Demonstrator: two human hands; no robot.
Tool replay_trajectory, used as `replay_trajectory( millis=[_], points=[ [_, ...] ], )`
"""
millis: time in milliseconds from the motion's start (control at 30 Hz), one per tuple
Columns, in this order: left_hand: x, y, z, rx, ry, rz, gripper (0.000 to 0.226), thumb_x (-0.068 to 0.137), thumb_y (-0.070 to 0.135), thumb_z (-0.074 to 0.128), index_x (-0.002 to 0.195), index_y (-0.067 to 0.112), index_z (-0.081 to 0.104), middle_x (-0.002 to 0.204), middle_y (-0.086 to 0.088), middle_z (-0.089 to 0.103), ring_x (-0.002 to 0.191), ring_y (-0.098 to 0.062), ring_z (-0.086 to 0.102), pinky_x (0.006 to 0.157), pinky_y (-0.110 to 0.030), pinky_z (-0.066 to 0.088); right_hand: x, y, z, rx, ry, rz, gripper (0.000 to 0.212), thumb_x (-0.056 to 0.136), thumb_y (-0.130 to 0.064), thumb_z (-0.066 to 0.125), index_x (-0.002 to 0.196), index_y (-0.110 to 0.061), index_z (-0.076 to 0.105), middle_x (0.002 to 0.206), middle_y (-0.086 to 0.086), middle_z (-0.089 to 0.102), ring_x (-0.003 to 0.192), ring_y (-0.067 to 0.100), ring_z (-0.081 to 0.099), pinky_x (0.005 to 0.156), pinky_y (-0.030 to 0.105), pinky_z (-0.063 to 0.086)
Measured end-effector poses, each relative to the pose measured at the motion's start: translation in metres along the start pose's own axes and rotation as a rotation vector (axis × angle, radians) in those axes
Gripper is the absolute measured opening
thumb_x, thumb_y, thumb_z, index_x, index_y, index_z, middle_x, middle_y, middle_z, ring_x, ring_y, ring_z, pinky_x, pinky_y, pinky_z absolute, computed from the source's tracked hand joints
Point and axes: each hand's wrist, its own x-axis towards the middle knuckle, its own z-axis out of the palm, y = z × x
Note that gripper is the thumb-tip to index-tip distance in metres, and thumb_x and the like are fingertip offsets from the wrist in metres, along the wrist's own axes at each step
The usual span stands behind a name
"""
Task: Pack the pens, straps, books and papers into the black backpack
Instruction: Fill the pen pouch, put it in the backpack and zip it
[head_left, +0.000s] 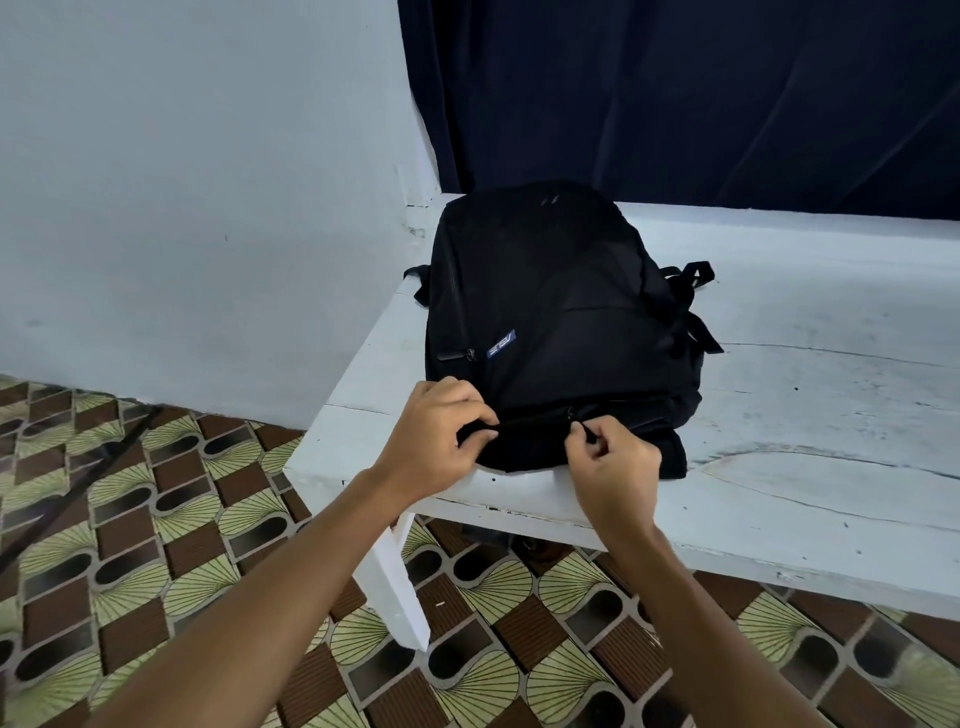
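While the black backpack (556, 322) lies flat near the corner of the white wooden table (810, 415), the left hand (434, 434) pinches the fabric at its near edge beside the zipper line. The right hand (615, 465), fingers curled, pinches the zipper pull (581, 427). Its straps (685, 306) spill out to the right.
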Motion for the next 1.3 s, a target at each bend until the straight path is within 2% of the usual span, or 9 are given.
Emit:
replay_trajectory(
  millis=[200,467,633,733,800,900,1000,1133,1300],
  points=[
    [-0.002,0.002,-0.008,0.035,0.02,0.076,0.01,0.082,0.024,0.07,0.087,0.016,0.074,0.088,0.008,0.06,0.088,-0.011,0.055,0.082,-0.031,0.041,-0.002,0.006,-0.025,-0.144,0.042,-0.099,0.026,0.085,-0.008,0.07,0.062,-0.012,0.059,0.045,-0.008,0.044,0.04,0.004,0.036,0.042,0.01,0.024],
    [0.002,0.004,-0.014,0.085,-0.004,0.138,0.019,0.084,0.029,0.065,0.085,0.014,0.076,0.088,0.004,0.058,0.09,-0.012,0.05,0.077,-0.03,0.043,0.017,0.031,-0.068,-0.112,0.157,-0.092,0.021,0.086,-0.011,0.065,0.066,-0.008,0.063,0.046,0.002,0.05,0.041,0.022,0.047,0.044,0.023,0.035],
    [0.009,0.012,-0.011,0.154,0.004,0.164,0.018,0.081,0.031,0.063,0.08,0.016,0.074,0.088,0.005,0.055,0.091,-0.013,0.047,0.079,-0.034,0.04,0.035,0.045,-0.089,-0.109,0.144,-0.027,0.017,0.086,-0.007,0.069,0.07,-0.006,0.066,0.049,0.001,0.052,0.045,0.012,0.045,0.048,0.012,0.032],
    [0.025,0.041,0.0,0.22,0.063,0.177,0.016,0.071,0.031,0.063,0.077,0.017,0.066,0.092,0.004,0.052,0.09,-0.017,0.048,0.082,-0.042,0.038,0.039,0.053,-0.098,-0.061,0.128,-0.033,0.015,0.086,-0.005,0.069,0.072,-0.005,0.068,0.05,-0.004,0.049,0.047,0.01,0.046,0.048,0.008,0.034],
    [0.046,0.076,0.018,0.265,0.072,0.22,0.025,0.068,0.037,0.066,0.083,0.017,0.063,0.092,0.002,0.054,0.087,-0.019,0.049,0.08,-0.04,0.037,0.041,0.057,-0.103,-0.053,0.101,-0.058,0.015,0.087,-0.005,0.069,0.072,-0.005,0.068,0.05,-0.007,0.048,0.054,0.005,0.051,0.049,0.007,0.034],
    [0.085,0.125,0.061,0.407,0.003,0.255,0.035,0.067,0.046,0.072,0.086,0.017,0.067,0.086,0.001,0.057,0.083,-0.021,0.052,0.073,-0.038,0.035,0.046,0.062,-0.107,-0.068,0.075,-0.146,0.016,0.088,-0.013,0.066,0.074,-0.006,0.069,0.051,-0.009,0.049,0.055,0.003,0.052,0.049,0.006,0.033],
    [0.105,0.143,0.092,0.482,-0.093,0.2,0.027,0.067,0.04,0.081,0.077,0.018,0.068,0.076,0.002,0.06,0.076,-0.021,0.056,0.068,-0.036,0.04,0.052,0.068,-0.113,-0.1,0.046,-0.221,0.017,0.085,-0.018,0.063,0.073,-0.007,0.069,0.053,-0.008,0.052,0.046,0.006,0.043,0.048,0.006,0.029],
    [0.11,0.139,0.098,0.23,-0.143,0.003,0.016,0.075,0.02,0.081,0.076,0.011,0.068,0.073,-0.001,0.062,0.071,-0.024,0.061,0.066,-0.032,0.042,0.063,0.083,-0.115,-0.095,0.001,-0.294,0.015,0.084,-0.016,0.064,0.072,-0.009,0.068,0.054,-0.011,0.048,0.047,0.005,0.039,0.049,0.011,0.029],
    [0.113,0.138,0.083,0.14,-0.175,-0.146,0.014,0.08,0.023,0.077,0.074,0.017,0.066,0.073,0.007,0.058,0.068,-0.013,0.056,0.068,-0.026,0.044,0.094,0.099,-0.113,-0.041,0.008,-0.3,0.014,0.082,-0.014,0.065,0.071,-0.007,0.069,0.053,-0.012,0.046,0.047,0.006,0.039,0.05,0.016,0.032]
  ],
)
